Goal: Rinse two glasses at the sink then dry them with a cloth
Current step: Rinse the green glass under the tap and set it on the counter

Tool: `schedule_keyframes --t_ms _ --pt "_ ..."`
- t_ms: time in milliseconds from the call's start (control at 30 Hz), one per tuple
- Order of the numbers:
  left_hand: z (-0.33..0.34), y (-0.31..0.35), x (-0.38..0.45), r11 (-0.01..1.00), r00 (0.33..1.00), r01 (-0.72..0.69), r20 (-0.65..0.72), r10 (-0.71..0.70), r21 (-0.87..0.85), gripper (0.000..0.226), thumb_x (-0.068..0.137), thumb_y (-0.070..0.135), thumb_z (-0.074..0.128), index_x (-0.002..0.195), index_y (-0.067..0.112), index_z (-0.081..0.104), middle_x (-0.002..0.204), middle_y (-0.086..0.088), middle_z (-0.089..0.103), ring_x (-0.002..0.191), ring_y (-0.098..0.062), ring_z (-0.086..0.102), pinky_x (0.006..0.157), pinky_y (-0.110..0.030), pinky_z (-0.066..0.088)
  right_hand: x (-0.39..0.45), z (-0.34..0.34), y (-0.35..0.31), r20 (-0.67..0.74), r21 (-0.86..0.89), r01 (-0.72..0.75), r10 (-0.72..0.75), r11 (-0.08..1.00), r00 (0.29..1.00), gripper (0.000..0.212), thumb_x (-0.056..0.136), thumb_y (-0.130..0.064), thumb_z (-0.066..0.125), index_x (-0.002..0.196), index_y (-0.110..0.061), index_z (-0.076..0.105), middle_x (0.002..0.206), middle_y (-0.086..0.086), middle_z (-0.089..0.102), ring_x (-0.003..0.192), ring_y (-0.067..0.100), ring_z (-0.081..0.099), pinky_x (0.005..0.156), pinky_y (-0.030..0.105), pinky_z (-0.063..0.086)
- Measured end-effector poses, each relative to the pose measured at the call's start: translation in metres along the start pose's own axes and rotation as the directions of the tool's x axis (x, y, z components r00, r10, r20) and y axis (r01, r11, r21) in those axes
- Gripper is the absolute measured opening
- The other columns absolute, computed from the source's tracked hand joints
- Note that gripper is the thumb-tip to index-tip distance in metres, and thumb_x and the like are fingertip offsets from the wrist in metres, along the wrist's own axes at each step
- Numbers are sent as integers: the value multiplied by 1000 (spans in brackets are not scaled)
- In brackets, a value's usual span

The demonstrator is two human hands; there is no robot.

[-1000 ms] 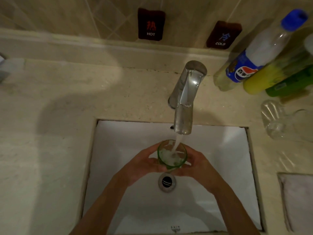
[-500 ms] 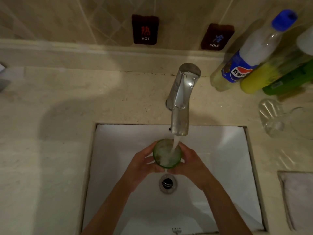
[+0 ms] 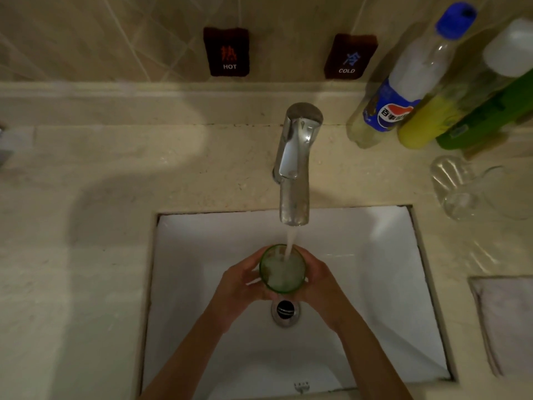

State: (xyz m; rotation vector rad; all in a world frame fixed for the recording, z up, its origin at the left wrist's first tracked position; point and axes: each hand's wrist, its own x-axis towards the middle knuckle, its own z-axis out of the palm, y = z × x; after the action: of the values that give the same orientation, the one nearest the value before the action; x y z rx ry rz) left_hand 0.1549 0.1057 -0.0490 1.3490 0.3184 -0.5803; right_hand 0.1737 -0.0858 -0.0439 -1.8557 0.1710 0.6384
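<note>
Left hand (image 3: 239, 284) and right hand (image 3: 320, 281) both grip 1 green glass (image 3: 282, 269) under the faucet (image 3: 297, 163), water foaming inside.

Single head-worn wide-angle view, looking steeply down from close above: sink (image 3: 202, 284) at lower centre, tap (image 3: 297, 157) mid-frame, tiled wall (image 3: 115, 33) along the top.

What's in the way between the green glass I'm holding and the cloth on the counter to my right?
Nothing visible blocks it. Both hands, left and right, hold the green glass under the running chrome tap. The white cloth lies right of the white basin; the clear glass sits farther back.
</note>
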Motion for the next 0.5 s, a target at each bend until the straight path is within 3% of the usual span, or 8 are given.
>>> schedule_keyframes --t_ms 133,267,333,433,500 --pt "8 -2 -4 1000 998 -23 -66 23 -5 88 63 -24 79 132 28 63 124 3 75 116 -15 69 82 -26 59 1 8 -15 4 37 -12 12 999 1000 61 82 -4 79 135 -23 55 124 -9 67 112 2 63 97 20 52" --pt "10 -3 -7 999 998 -42 -46 41 -27 89 63 -24 80 137 21 61 128 -7 72 120 -24 67 78 -25 59 0 -2 -12 30 -9 -39 39 999 999 67 76 -1 81 134 -25 57 125 -8 67 112 2 64 99 31 55" --pt "13 -2 -6 998 996 -53 -73 51 -22 90 64 -24 77 140 20 60 125 -4 74 118 -23 68 78 -25 59 2 3 -17 -12 13 -41 41 999 999 56 82 -4 76 131 -26 59 121 -7 69 110 6 65 99 36 55" --pt "13 -2 -9 999 995 -50 -81 50 -5 90 63 -22 78 137 25 61 122 3 75 114 -17 69 80 -24 58 0 15 -24 -42 133 -81 87 988 995 41 80 -32 70 120 -31 63 115 -7 71 109 14 67 99 35 55" --pt "9 -2 -10 999 997 -47 -59 46 -4 88 62 -21 80 135 26 63 124 2 74 117 -19 69 81 -27 59 -1 14 -22 -18 177 -99 104 979 994 59 68 -46 65 124 -27 63 116 -6 70 111 16 66 98 34 54"
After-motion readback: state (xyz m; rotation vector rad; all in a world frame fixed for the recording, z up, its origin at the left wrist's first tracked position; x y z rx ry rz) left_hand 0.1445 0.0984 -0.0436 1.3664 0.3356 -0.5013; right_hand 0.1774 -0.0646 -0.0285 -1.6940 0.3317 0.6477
